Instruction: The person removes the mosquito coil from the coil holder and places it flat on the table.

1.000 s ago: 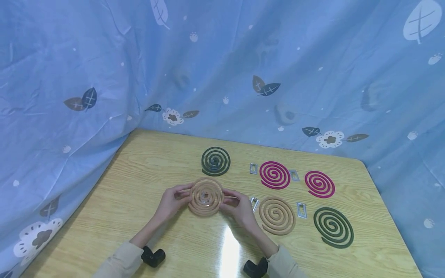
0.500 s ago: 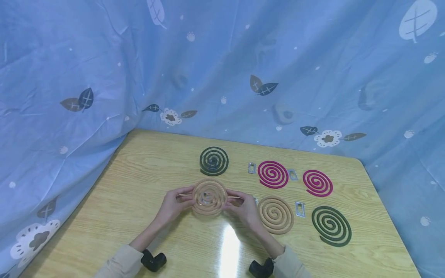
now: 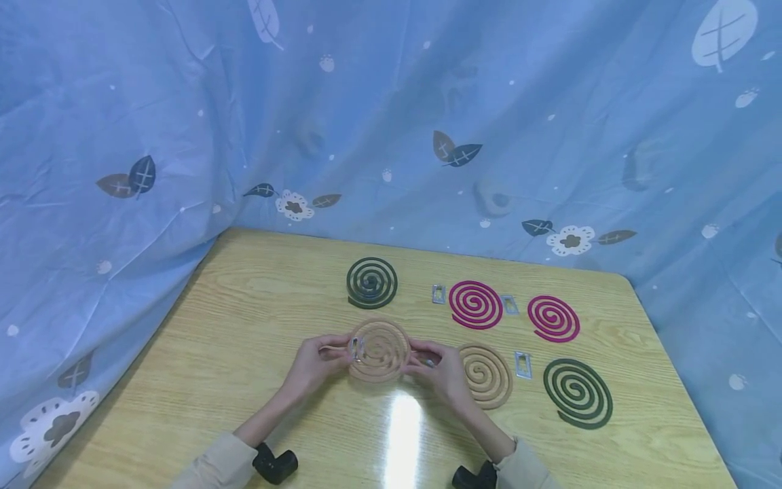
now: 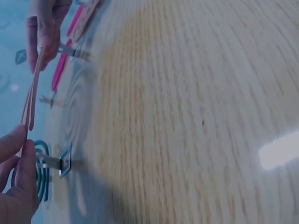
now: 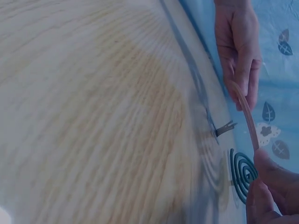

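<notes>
A tan mosquito coil is pinched at its left edge by my left hand and at its right edge by my right hand. Seen edge-on in the left wrist view, the coil is thin, with two separate strands showing, and is raised above the table. A small metal coil stand shows through its left side; the same stand is upright on the wood in the left wrist view. Just behind is a dark green coil. Part of another metal stand shows at my right fingers.
Another tan coil lies right of my right hand, partly hidden by it. Two magenta coils, a second green coil and several metal stands are farther right. Blue cloth hangs behind the table.
Both hands and the tan coil have shifted right over the table. The stand seen through the coil's middle earlier now shows at its left side. The view has turned slightly right.
</notes>
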A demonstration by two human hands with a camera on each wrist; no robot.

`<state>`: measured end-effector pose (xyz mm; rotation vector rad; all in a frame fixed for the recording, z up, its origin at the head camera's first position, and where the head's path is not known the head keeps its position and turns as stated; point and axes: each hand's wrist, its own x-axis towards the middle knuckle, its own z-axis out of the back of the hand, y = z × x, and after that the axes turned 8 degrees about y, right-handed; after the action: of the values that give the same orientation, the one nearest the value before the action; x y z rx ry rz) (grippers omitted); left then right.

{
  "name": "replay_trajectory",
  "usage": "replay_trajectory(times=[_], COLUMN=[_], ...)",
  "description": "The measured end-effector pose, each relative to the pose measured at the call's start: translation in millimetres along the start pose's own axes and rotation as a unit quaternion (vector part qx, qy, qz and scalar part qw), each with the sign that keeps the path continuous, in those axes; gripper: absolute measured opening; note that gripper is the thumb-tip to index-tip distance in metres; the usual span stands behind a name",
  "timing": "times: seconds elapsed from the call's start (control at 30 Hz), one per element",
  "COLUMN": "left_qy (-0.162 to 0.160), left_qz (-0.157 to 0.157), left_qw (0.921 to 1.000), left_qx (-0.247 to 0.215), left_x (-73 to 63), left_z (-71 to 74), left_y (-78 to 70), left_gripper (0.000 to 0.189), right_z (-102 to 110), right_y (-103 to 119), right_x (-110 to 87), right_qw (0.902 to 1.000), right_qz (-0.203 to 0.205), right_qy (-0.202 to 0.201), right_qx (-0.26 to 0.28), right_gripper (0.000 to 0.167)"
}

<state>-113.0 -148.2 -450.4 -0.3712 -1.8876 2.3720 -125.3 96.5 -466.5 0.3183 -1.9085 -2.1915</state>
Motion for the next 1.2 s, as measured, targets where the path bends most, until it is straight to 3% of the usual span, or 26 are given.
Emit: replay_trajectory(times=[0.27, 0.63, 0.87, 1.2], left_qy=[0.026, 0.076, 0.075, 0.052], left_qz=[-0.022, -0.036, -0.034, -0.042], left_qw=[0.9994, 0.9964, 0.9963, 0.9947], left_qx=[0.004, -0.009, 0.024, 0.078], left_x=[1.6, -1.9, 2.0, 12.0], left_z=[-3.9, -10.3, -13.1, -19.8], left_y=[3.4, 14.7, 18.9, 17.7], left_gripper=[0.037, 0.038, 0.036, 0.032], right_z=[8, 14, 13, 11], right_y=[1, -6, -9, -9], right_x=[-8.7, -20.2, -21.0, -12.3], right_qw=[0.9998, 0.9982, 0.9941, 0.9868], right_qz=[-0.014, -0.024, -0.001, 0.008], right_qy=[0.010, 0.036, 0.051, 0.013], right_qx=[0.005, -0.041, -0.096, -0.161], right_gripper=[0.045, 0.050, 0.050, 0.045])
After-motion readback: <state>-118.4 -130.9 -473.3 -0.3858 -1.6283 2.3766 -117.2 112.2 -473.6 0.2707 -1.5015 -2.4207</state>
